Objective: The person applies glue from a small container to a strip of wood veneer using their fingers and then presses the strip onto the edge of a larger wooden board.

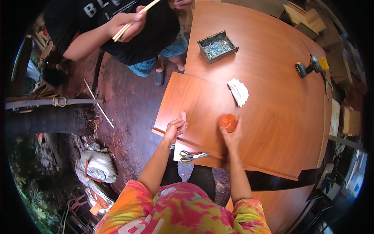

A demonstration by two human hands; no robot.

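L hand (173, 130), nearly closed, pinches sm. pinkish strip (183, 120) by table (272, 136) edge; R hand (233, 137), half-curled, grips rnd orange roll (227, 122) over table, well to strip's R.

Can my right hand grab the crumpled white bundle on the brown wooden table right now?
Probably not straight away: your right hand is holding a shiny orange round object, though nothing else appears to block the white bundle.

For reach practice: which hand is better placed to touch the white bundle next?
Probably the right hand, nearer the white bundle, though it grips a round orange item; the left hand holds a strip.
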